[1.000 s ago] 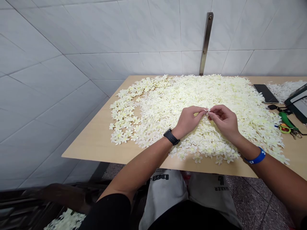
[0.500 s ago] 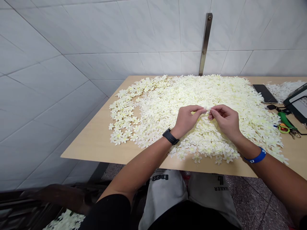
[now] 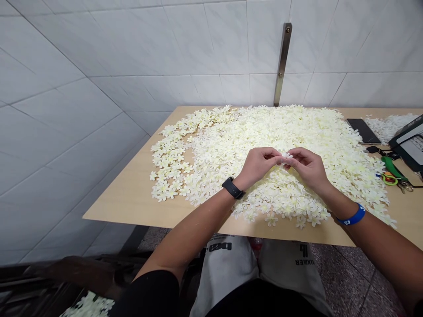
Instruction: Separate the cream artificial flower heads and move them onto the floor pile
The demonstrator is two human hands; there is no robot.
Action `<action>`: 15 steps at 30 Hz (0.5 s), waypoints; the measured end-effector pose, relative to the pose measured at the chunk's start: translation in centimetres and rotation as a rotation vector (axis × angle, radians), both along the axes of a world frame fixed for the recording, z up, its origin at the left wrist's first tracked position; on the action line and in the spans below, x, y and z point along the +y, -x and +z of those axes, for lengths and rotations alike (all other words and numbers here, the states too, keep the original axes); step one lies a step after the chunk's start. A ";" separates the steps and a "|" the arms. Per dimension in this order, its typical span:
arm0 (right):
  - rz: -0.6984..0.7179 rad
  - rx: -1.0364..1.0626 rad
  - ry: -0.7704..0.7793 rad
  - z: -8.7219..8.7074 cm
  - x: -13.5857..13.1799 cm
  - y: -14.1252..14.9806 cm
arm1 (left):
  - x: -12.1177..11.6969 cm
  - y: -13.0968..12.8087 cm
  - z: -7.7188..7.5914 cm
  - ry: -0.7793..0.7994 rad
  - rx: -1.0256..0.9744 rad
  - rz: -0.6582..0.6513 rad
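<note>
Between my fingertips is a small white artificial flower (image 3: 287, 156), pinched from both sides. My left hand (image 3: 261, 164) closes thumb and forefinger on its left side. From the right, my right hand (image 3: 308, 168) grips the same flower, its fingers curled. Both hands hover just over a wide pile of pale yellow-white artificial flowers (image 3: 224, 149) spread across the wooden table (image 3: 132, 200). Part of the held flower is hidden by the fingers.
Along the right lie a black phone (image 3: 363, 130), a heap of small white pieces (image 3: 390, 125), a dark box (image 3: 411, 143) and a green-strapped key bunch (image 3: 395, 169). A tiled wall (image 3: 198, 44) with a metal bar (image 3: 283, 64) stands behind. More flowers (image 3: 89, 306) sit low at left.
My hands have drawn closer together, and the fingertips now meet around the flower. More of its white petals show above the fingers. The pile looks unchanged.
</note>
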State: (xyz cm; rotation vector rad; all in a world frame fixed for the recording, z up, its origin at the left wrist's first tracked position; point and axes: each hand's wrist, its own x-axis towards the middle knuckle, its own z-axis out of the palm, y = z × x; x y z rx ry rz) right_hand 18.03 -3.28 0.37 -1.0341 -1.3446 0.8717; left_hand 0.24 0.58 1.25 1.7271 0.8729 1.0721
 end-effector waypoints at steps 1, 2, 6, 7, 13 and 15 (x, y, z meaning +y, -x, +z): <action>0.012 0.011 0.010 0.0 0.1 0.0 | 0.0 0.0 0.0 0.013 -0.005 -0.014; 0.029 0.023 0.019 0.0 0.2 0.0 | 0.0 0.0 0.1 0.028 -0.015 -0.027; 0.054 0.057 0.033 -0.1 0.5 -0.3 | -0.2 -0.1 0.7 0.075 -0.044 -0.047; 0.038 0.058 0.029 -0.2 0.6 -0.3 | -0.1 -0.1 0.8 0.075 -0.043 -0.045; -0.154 0.093 -0.018 -0.3 1.2 -0.8 | 0.7 0.1 0.3 0.012 -0.113 0.026; -0.151 0.097 -0.034 -0.3 1.2 -0.8 | 1.0 0.1 0.1 0.049 -0.154 0.038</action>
